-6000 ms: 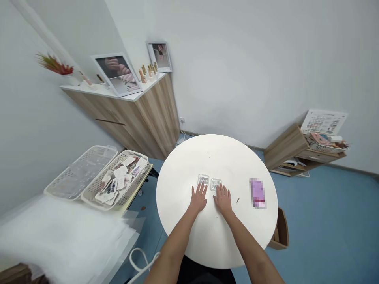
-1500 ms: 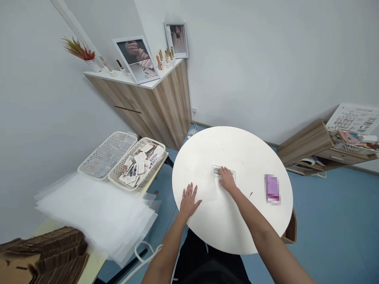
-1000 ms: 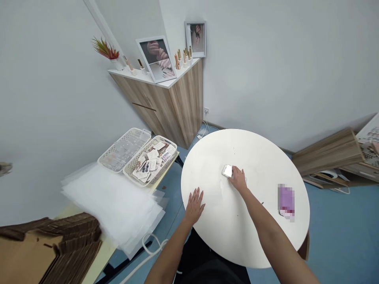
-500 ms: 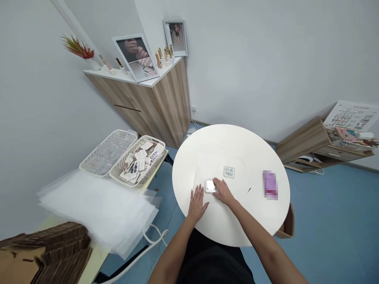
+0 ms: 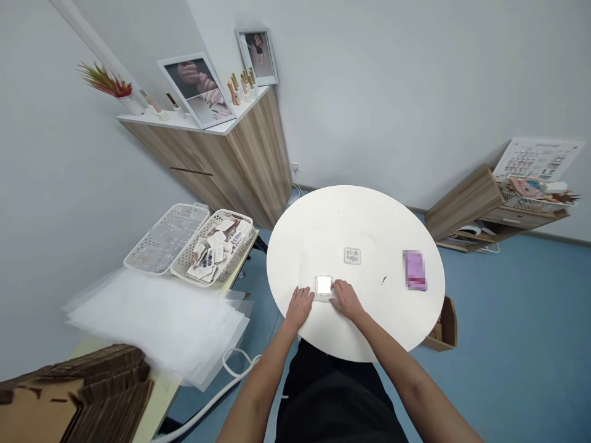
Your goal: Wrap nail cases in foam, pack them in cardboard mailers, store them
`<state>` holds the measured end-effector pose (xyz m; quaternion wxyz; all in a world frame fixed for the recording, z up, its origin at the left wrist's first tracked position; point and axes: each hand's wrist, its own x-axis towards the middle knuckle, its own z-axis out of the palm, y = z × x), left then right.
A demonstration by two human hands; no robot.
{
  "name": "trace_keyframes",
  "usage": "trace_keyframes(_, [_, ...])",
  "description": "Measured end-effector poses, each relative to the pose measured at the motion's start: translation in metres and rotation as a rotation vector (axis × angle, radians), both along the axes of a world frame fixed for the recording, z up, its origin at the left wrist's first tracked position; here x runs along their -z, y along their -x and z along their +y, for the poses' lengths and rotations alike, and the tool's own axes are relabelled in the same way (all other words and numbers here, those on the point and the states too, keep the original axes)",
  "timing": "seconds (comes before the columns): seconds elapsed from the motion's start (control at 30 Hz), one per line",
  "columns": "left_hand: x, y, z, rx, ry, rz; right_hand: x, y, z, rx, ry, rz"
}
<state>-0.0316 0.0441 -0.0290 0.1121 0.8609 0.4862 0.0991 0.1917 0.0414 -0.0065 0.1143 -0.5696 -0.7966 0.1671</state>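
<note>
A small clear square box [image 5: 324,285] lies near the front edge of the round white table [image 5: 318,221]. My left hand [image 5: 300,306] touches its left side and my right hand [image 5: 344,298] touches its right side, fingers curled against it. A second small clear box [image 5: 352,256] with dark contents rests further back, untouched. A pink-purple object [image 5: 414,270] lies at the table's right.
Left of the table stand two white baskets [image 5: 184,243], one full of small packets, beside a stack of translucent sheets [image 5: 157,320] and folded cardboard [image 5: 74,394]. A wooden cabinet [image 5: 221,154] with framed pictures stands behind. A low wooden shelf [image 5: 484,209] is on the right.
My right hand slid one clear box from the table's middle toward the front edge. My left hand moved in from the left to meet it. The other box stayed behind.
</note>
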Motion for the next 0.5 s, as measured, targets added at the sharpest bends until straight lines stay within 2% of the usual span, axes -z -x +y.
trace_keyframes(0.13, [-0.008, -0.002, 0.009, 0.005, 0.025, -0.015, 0.001, -0.005, -0.016, -0.006, 0.017, -0.076])
trace_keyframes(0.3, [-0.016, 0.000, 0.007, 0.011, 0.072, -0.034, 0.008, -0.005, -0.019, -0.012, 0.004, -0.163])
trace_keyframes(0.4, [-0.018, 0.001, 0.005, -0.003, 0.105, -0.049, 0.007, -0.005, -0.017, 0.017, 0.025, -0.131])
trace_keyframes(0.5, [-0.016, -0.001, 0.008, -0.085, 0.134, -0.042, 0.004, -0.005, -0.011, 0.097, 0.085, -0.054])
